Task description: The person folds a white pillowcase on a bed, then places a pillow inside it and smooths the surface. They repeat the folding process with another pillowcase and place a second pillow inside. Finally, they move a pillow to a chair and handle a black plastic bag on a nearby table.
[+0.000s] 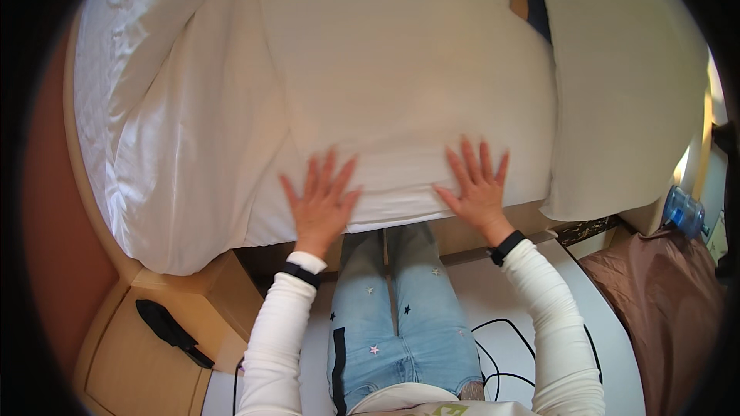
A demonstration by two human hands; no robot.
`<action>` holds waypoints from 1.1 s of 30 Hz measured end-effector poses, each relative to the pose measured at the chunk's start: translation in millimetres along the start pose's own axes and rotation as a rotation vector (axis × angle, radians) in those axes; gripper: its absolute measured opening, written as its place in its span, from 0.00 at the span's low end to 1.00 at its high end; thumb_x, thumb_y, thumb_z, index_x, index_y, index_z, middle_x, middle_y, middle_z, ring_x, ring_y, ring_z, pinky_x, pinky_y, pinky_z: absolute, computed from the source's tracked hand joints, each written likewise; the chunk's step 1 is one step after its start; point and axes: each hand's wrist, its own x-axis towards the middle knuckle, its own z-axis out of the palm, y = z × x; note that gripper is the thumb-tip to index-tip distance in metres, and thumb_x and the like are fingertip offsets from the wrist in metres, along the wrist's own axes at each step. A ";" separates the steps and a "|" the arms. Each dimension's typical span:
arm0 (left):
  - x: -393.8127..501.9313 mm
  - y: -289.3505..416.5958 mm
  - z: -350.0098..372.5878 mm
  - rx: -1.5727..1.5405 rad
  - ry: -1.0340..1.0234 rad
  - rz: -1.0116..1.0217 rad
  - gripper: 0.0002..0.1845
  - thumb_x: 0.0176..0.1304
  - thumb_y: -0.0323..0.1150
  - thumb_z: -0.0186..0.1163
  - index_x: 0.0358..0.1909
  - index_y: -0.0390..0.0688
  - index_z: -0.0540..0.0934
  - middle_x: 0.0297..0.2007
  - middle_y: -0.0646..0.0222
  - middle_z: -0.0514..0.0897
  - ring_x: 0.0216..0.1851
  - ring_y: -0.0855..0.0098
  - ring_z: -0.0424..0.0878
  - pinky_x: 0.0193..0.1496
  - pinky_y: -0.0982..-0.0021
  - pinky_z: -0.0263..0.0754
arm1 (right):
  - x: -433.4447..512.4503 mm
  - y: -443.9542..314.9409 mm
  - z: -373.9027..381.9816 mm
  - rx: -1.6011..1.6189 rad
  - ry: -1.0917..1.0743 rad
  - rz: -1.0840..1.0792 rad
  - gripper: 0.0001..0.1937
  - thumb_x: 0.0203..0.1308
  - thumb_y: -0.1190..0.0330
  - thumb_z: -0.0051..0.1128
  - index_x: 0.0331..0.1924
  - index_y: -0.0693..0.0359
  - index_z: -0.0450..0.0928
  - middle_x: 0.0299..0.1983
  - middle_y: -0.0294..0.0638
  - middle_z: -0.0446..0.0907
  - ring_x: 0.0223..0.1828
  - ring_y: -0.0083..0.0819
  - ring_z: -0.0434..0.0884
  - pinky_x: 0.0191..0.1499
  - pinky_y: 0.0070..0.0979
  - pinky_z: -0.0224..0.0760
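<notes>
A white duvet [404,81] covers the bed before me, its near edge hanging at my legs. My left hand [321,202] is palm down near that edge, fingers spread, either touching the cloth or just over it. To the right, my right hand [477,190] takes the same pose, thumb turned inward. Neither hand holds anything, and both sets of fingertips are slightly blurred. Folds of loose white bedding [185,127] bunch left of my left hand. Beyond my right hand, a separate white cloth panel [618,104] drapes over the bed's right part.
A wooden bedside cabinet [144,352] at lower left carries a black long-handled object [170,332]. Black cables [503,352] loop across the pale floor by my legs. At right are a brown cloth [653,312] and a clear blue water jug [684,212].
</notes>
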 end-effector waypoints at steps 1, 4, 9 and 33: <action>-5.8 -11.4 -5.0 0.053 -0.028 -0.050 0.28 0.64 0.46 0.55 0.67 0.64 0.67 0.72 0.72 0.56 0.73 0.58 0.50 0.69 0.35 0.29 | -7.9 16.8 -10.3 -0.019 -0.010 0.021 0.28 0.61 0.53 0.54 0.66 0.45 0.67 0.71 0.39 0.57 0.74 0.41 0.51 0.71 0.56 0.31; -26.0 -51.7 -30.7 0.091 0.092 -0.169 0.30 0.64 0.40 0.56 0.68 0.52 0.63 0.71 0.62 0.55 0.72 0.52 0.51 0.70 0.39 0.34 | -24.5 61.6 -43.7 0.009 0.041 0.061 0.27 0.61 0.59 0.57 0.65 0.45 0.68 0.71 0.41 0.58 0.73 0.43 0.54 0.71 0.55 0.36; -21.8 -81.1 -46.8 -0.205 0.072 0.200 0.31 0.61 0.35 0.62 0.66 0.45 0.64 0.68 0.58 0.62 0.70 0.54 0.56 0.70 0.41 0.45 | -2.4 76.1 -58.7 0.084 -0.030 -0.171 0.26 0.59 0.67 0.59 0.64 0.46 0.69 0.69 0.43 0.60 0.70 0.45 0.58 0.70 0.50 0.48; 30.6 -63.4 -92.2 -0.495 -0.409 0.560 0.25 0.58 0.31 0.60 0.60 0.56 0.75 0.61 0.66 0.74 0.64 0.64 0.70 0.69 0.56 0.56 | 37.5 28.3 -82.1 0.681 -0.568 -0.415 0.25 0.58 0.65 0.54 0.62 0.44 0.72 0.62 0.40 0.72 0.64 0.40 0.69 0.70 0.42 0.50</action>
